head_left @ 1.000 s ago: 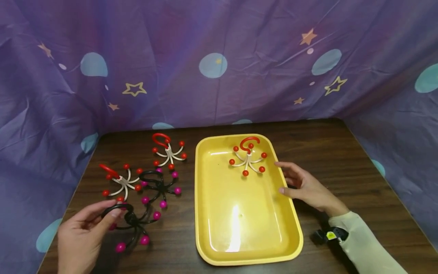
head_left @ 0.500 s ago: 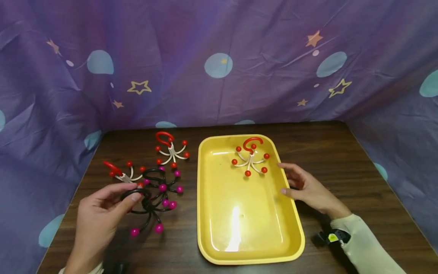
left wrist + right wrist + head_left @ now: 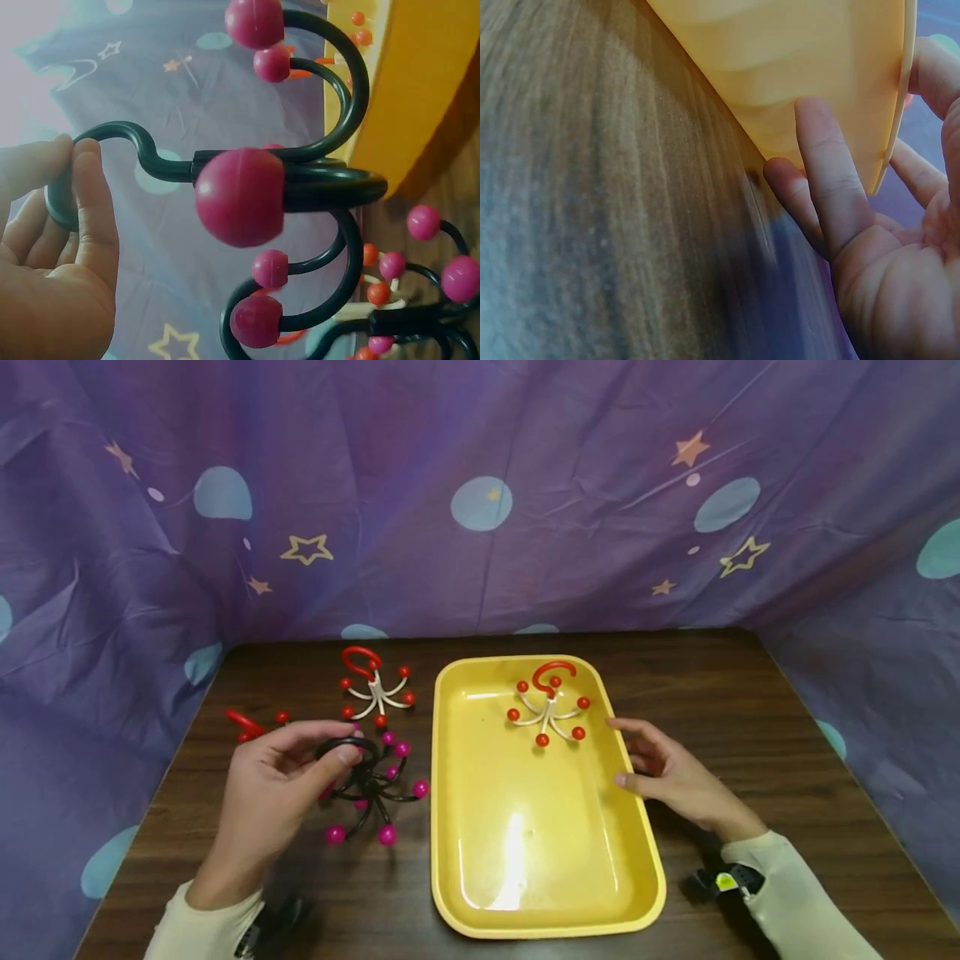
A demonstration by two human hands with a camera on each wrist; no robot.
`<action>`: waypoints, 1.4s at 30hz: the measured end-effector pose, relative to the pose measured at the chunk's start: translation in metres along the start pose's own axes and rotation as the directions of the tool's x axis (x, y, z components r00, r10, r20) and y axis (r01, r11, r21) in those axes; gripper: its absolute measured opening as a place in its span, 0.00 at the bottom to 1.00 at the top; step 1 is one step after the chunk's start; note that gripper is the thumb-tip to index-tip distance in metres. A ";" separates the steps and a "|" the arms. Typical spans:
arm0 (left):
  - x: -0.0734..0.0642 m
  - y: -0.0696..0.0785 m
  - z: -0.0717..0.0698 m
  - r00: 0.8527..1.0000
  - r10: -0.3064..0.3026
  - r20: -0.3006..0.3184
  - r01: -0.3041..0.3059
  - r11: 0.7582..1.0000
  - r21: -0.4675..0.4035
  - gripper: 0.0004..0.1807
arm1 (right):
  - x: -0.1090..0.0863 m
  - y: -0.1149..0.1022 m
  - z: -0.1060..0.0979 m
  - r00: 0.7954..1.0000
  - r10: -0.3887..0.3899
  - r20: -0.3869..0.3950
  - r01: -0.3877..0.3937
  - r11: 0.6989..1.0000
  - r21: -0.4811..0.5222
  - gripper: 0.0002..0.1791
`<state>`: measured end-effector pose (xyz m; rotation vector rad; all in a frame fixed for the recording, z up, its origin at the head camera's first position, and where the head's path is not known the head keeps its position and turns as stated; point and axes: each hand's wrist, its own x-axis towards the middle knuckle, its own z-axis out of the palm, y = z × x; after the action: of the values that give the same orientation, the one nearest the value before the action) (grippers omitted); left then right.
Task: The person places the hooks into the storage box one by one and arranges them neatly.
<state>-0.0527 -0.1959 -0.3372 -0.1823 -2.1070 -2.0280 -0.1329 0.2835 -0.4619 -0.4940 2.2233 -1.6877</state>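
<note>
My left hand (image 3: 277,785) pinches the looped handle of a black head massager (image 3: 369,783) with pink ball tips between thumb and fingers. In the left wrist view its curved arms (image 3: 358,82) spread out past the fingertips. A second black massager (image 3: 420,321) lies behind and below it, largely covered in the head view. My right hand (image 3: 675,777) holds the right rim of a yellow tray (image 3: 652,885). Seen from the right wrist, two fingers (image 3: 829,165) lie against the tray's outer wall, with others at the rim. A white massager (image 3: 550,703) with red tips and handle sits in the tray's far end.
Another white-and-red massager (image 3: 377,689) stands on the dark wooden table (image 3: 697,685) left of the tray. One more, with a red handle (image 3: 243,722), is partly hidden behind my left hand. A purple curtain (image 3: 390,552) rises behind the table and along its sides.
My left hand has moved rightward and away from me, carrying the black massager over the second black one and closer to the tray. The right hand stays at the tray's rim.
</note>
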 end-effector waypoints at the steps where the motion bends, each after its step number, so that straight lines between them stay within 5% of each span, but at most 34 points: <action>1: 0.003 0.001 0.002 1.000 -0.005 0.005 0.005 1.000 0.002 0.13 | 0.000 0.000 0.000 1.000 0.000 -0.003 0.000 1.000 0.001 0.41; 12: 0.041 0.002 0.030 0.999 0.029 0.023 -0.030 0.999 0.044 0.13 | 0.000 0.003 -0.002 1.000 0.002 0.011 -0.002 1.000 0.010 0.41; 29: 0.090 -0.007 0.079 0.982 0.129 0.140 -0.121 0.991 -0.064 0.12 | 0.001 -0.002 -0.001 1.000 0.008 0.011 -0.008 1.000 0.000 0.41; 38: 0.107 -0.019 0.101 0.976 0.107 0.190 -0.086 0.989 -0.116 0.13 | 0.001 -0.002 -0.002 1.000 -0.001 0.010 0.001 1.000 -0.005 0.41; 42: 0.111 -0.028 0.112 0.973 0.083 0.214 -0.069 0.995 -0.074 0.12 | 0.001 -0.003 -0.001 1.000 0.015 0.014 -0.015 1.000 0.001 0.42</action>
<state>-0.1743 -0.0916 -0.3413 -0.5089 -2.1189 -2.1187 -0.1343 0.2831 -0.4590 -0.4858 2.2109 -1.6727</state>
